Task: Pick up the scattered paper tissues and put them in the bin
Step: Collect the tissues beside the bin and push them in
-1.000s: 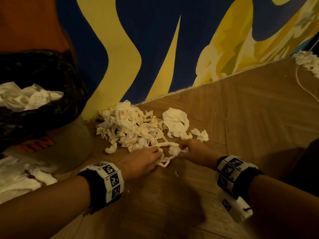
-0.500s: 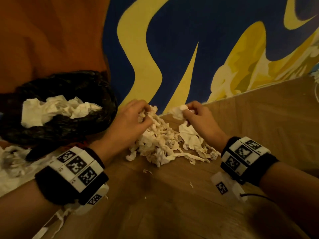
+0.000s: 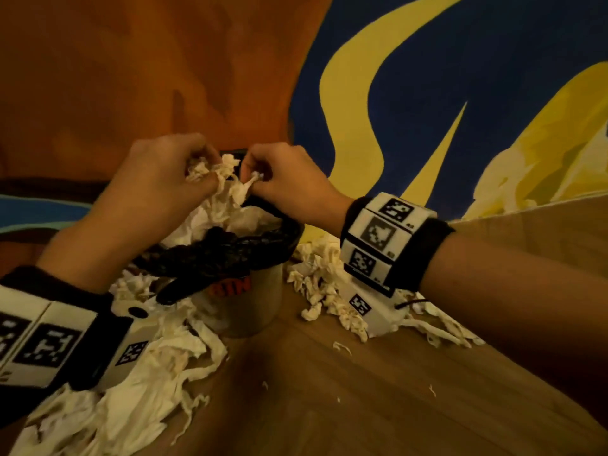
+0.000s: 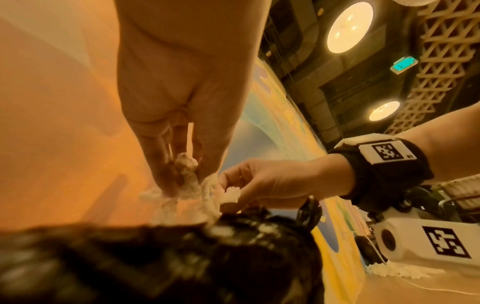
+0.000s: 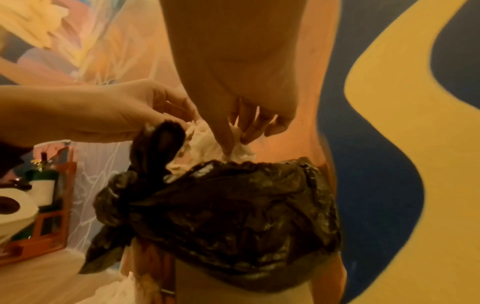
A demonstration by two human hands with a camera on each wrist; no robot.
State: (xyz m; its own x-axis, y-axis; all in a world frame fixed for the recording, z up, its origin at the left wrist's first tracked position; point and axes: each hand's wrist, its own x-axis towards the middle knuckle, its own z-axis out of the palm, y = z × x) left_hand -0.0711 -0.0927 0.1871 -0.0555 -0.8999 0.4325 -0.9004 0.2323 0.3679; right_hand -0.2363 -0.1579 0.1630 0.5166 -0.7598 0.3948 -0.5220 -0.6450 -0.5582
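A pale bin (image 3: 250, 311) lined with a black bag (image 3: 223, 255) stands against the wall, heaped with white tissues (image 3: 210, 222). Both hands hover just over its mouth. My left hand (image 3: 197, 172) grips a crumpled wad of tissues (image 3: 214, 171). My right hand (image 3: 255, 177) pinches a twisted end of the same bunch (image 3: 250, 184). In the left wrist view my left hand (image 4: 182, 176) and right hand (image 4: 233, 193) hold the tissues (image 4: 192, 185) above the bag. The right wrist view has my right hand (image 5: 233, 139) pressing tissues (image 5: 207, 142) down at the bag's rim (image 5: 233, 185).
Scattered tissues lie on the wooden floor left of the bin (image 3: 138, 383) and right of it (image 3: 322, 284). Small scraps (image 3: 340, 347) dot the floor. The painted wall (image 3: 427, 93) stands right behind the bin. A toilet roll (image 5: 15, 207) shows at the left in the right wrist view.
Both hands lifted a bunch of tissues off the floor pile and carried it left, up over the bin's mouth. The view swung left with them.
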